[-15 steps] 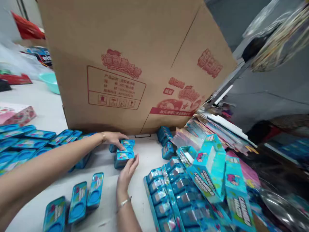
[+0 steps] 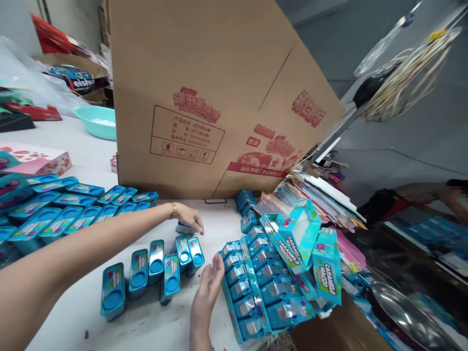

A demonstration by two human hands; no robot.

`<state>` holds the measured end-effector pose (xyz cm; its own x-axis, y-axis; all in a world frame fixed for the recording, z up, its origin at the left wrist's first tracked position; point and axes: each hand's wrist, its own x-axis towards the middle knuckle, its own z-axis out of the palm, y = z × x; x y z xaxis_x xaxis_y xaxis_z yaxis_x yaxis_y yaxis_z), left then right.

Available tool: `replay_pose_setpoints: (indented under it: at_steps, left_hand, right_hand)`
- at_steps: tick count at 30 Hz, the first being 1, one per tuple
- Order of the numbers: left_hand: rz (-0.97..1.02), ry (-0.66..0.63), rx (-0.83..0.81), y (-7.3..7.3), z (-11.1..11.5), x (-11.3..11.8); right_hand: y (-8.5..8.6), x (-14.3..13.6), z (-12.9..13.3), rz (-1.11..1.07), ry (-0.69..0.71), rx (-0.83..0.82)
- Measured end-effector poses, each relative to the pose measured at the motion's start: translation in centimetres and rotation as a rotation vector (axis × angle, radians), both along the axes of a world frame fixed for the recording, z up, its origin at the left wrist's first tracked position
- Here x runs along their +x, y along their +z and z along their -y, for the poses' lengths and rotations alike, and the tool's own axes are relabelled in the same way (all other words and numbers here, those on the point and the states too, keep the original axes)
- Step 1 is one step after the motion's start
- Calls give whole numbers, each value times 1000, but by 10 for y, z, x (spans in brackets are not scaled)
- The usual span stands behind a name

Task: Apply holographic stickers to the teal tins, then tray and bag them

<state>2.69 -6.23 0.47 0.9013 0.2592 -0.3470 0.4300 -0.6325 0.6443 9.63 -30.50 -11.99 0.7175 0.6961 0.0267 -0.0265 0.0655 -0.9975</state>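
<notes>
My left hand [image 2: 189, 218] hangs over the table with its fingers loosely bent, and nothing shows between them. Under its palm, a small blue plastic box [image 2: 183, 228] is partly hidden. My right hand [image 2: 208, 287] is open, fingers stretched out and palm turned left, beside the display tray [image 2: 234, 302]. Between the hands, two blue boxes stand side by side, a left one [image 2: 183, 251] and a right one [image 2: 196, 253]. Another blue box [image 2: 171, 278] stands just in front of them. Farther left, several more stand in a loose row, including a large-looking near box [image 2: 113, 290].
A large cardboard carton [image 2: 204, 63] stands across the back. Many blue boxes [image 2: 84, 214] crowd the left side. Printed cartons [image 2: 325, 268] lean on the tray at right, near stacked card sheets [image 2: 321, 195]. A turquoise basin [image 2: 98, 129] sits at back left. Another person's arm [image 2: 451, 197] shows far right.
The boxes that both hands were around now stand apart, nearer the loose row. My right hand has let go and moved toward the tray; my left hand is off their tops. The view has shifted.
</notes>
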Motion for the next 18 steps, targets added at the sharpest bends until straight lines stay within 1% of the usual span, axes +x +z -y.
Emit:
replay_pose_setpoints:
  at_steps: [2,4,8,11,13,14,16,18]
  left_hand:
    - [6,92,98,-1,-3,-1]
    - [-3,202,208,-2,-5,-2]
    - [-57,427,373,-2,-4,4]
    - [-92,570,443,0,7,23]
    - [-122,612,450,1,20,41]
    - [-140,613,440,1,28,50]
    - [-178,591,395,1,44,66]
    - [-203,551,324,3,55,71]
  right_hand:
    - [3,4,-20,-94,143,-23]
    - [2,-2,-29,-142,226,-24]
    - [-7,-21,-23,-98,240,-21]
    - [-10,-25,-16,-43,270,-65]
    - [-8,-24,-11,7,253,-84]
    - [-7,-23,-8,44,222,-79]
    - [-3,-17,-2,143,102,-35]
    - [1,-5,1,215,-19,21]
